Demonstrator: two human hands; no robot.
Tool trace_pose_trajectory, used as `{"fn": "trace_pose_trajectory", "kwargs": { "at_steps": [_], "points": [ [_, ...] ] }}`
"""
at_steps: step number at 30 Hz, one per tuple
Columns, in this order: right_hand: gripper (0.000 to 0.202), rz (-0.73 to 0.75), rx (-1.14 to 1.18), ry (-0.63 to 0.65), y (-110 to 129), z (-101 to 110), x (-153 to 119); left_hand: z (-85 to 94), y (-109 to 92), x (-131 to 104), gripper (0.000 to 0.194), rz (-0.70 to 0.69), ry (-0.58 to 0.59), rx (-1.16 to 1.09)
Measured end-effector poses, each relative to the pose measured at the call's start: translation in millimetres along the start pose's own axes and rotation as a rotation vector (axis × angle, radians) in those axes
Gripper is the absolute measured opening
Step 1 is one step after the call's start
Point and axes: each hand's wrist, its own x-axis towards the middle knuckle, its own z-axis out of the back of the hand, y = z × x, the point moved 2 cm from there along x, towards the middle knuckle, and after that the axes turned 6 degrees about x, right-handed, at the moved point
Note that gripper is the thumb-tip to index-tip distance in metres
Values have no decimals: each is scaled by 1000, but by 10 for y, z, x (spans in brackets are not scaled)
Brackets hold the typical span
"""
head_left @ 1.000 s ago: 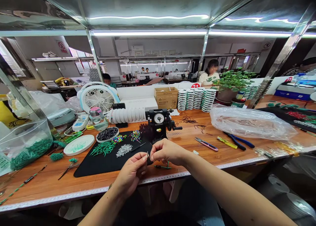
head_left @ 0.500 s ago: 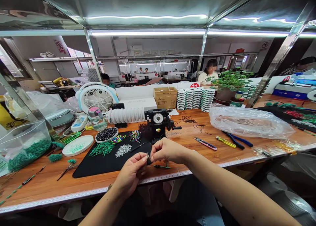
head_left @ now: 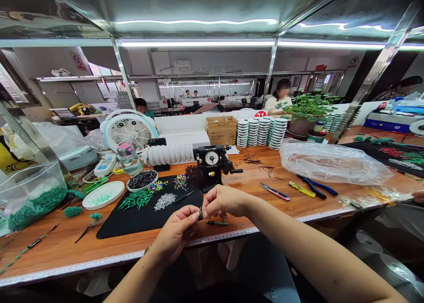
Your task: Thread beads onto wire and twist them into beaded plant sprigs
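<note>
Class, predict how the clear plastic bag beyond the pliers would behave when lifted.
The clear plastic bag would probably flop: its film is crumpled. It may be light for its bulk, looking thin and see-through.

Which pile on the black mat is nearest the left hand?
The silvery pile; the green pile and both colourful piles sit farther from the left hand.

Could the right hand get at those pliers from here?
Probably yes: the pliers' handles are uncovered, and the snips between lie flat. The right hand is busy at a small piece, though.
</note>
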Motion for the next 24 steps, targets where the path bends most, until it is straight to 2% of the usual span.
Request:
{"fn": "trace_pose_trajectory", "kwargs": {
  "at_steps": [10,18,24],
  "points": [
    [11,-38,-109,18,67,5,-8,14,29,-14,22,-8,-3,61],
    [4,39,-339,-110,146,-68,-124,-10,32,0,23,-36,-28,84],
    [3,14,-328,-129,52,-154,-114,-43,17,-18,26,-41,-19,102]
  ]
}}
